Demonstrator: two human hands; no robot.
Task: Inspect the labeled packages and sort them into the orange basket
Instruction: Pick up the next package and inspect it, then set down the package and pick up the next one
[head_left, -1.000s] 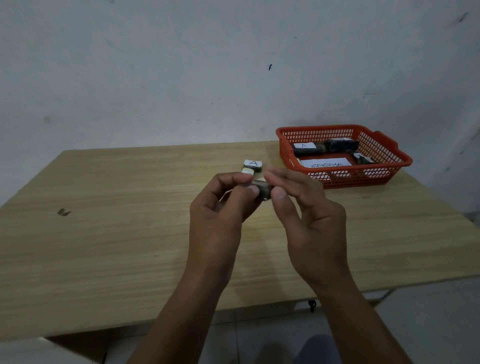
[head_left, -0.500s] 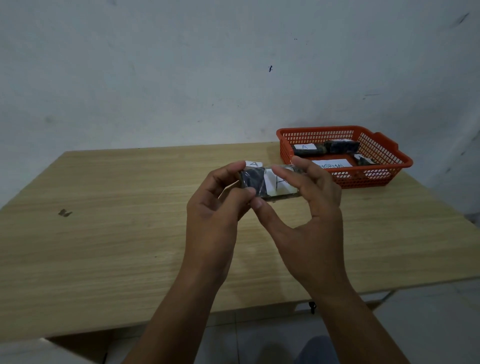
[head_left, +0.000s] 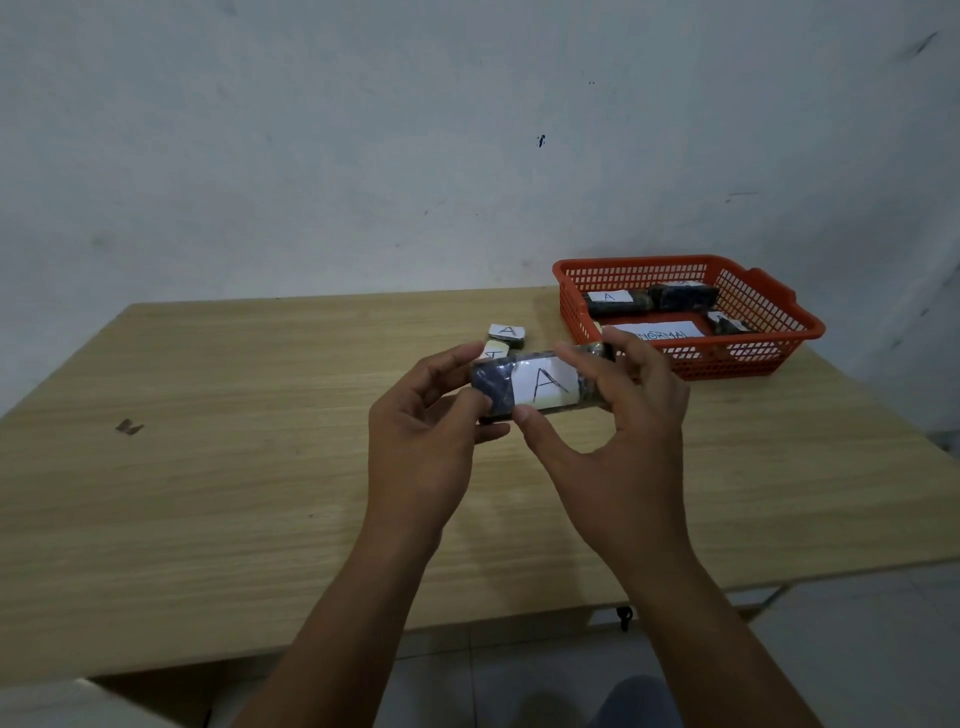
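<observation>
I see the held package (head_left: 540, 387) lifted above the table (head_left: 208, 467), dark wrap, white label facing me with a clear "A". Left hand (head_left: 421, 447) pinches its left end, thumb on the front, fingers behind. Right hand (head_left: 623, 431) pinches the right part, thumb under the lower edge, fingers curled over the top. Both grips are closed on it, neither wide. I read this as the inspection step, label readable, not yet moved to the orange basket (head_left: 753, 358).

Basket sits well to the right at the table's far edge. Inside: one A-labelled package (head_left: 613, 301), a dark package (head_left: 680, 296) touching it, another small one (head_left: 727, 325) at the right, and a paper slip (head_left: 657, 332) whose writing I can't read with confidence. So at least three look sorted.

Left to do: the held one, plus two on the table just behind the hands, a small A package (head_left: 506, 335) and a second one (head_left: 493, 352) partly hidden by the left fingers.
</observation>
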